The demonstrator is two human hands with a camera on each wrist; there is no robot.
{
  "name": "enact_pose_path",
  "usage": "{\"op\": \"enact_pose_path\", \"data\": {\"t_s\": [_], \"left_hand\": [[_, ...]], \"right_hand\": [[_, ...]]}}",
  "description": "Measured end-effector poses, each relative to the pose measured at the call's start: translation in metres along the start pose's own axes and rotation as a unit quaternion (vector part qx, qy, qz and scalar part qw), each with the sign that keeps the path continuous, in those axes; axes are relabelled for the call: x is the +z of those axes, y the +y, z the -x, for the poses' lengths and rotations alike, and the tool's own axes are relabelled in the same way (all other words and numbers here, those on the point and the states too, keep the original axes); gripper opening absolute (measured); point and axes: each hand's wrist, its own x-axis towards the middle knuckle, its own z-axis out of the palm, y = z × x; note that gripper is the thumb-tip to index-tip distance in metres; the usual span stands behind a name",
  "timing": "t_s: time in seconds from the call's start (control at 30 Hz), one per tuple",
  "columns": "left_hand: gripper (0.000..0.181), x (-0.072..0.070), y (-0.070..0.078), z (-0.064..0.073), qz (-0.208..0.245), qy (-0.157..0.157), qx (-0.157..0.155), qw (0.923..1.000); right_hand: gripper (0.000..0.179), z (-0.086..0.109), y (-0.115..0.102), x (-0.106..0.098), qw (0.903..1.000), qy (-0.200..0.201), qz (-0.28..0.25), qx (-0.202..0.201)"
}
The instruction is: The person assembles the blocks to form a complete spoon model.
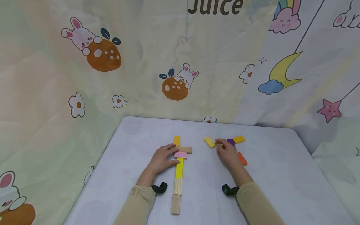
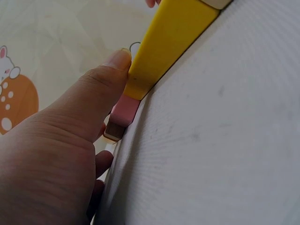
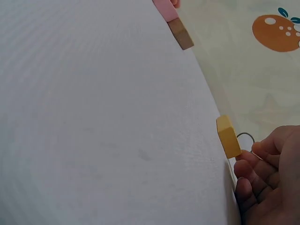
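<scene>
A column of blocks runs up the table: an orange-yellow block [image 1: 177,140] at the far end, a wooden block [image 1: 185,150] and a pink block [image 1: 181,155] set crosswise, then a bright yellow block [image 1: 179,168]. My left hand [image 1: 162,158] lies along the column's left side. Its fingers rest at the crosswise wooden block, and the straight thumb [image 2: 110,65] touches the bright yellow block's side. To the right, my right hand [image 1: 227,153] has its loosely bent fingertips at the near end of a light yellow block [image 1: 209,142], which lies outside the grasp.
Two plain wooden blocks [image 1: 176,204] form the column's near end. Around the right hand lie a purple block [image 1: 231,142], partly hidden, another yellow block [image 1: 239,139] and an orange-red block [image 1: 242,158]. A printed cloth [image 1: 146,72] hangs behind the white table [image 1: 270,187].
</scene>
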Motion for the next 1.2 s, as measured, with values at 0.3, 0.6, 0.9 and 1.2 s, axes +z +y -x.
{"op": "enact_pose_path", "data": {"t_s": [0.3,0.6,0.9,1.2], "left_hand": [[0.065,0.001,-0.001,0.0,-0.006,0.002,-0.001,1.0],[0.064,0.001,0.0,0.0,-0.005,0.003,0.0,1.0],[0.064,0.001,-0.001,0.0,-0.008,0.001,0.0,1.0],[0.064,0.004,-0.003,-0.001,-0.014,0.0,-0.005,0.9999]], "right_hand": [[0.035,0.0,-0.006,0.006,0.9991,-0.008,0.038,-0.017],[0.06,-0.012,-0.007,-0.005,0.9929,-0.08,0.073,-0.05],[0.077,-0.028,-0.019,-0.015,0.9816,-0.166,0.087,-0.036],[0.073,-0.031,-0.024,-0.015,0.9792,-0.174,0.099,-0.037]]}}
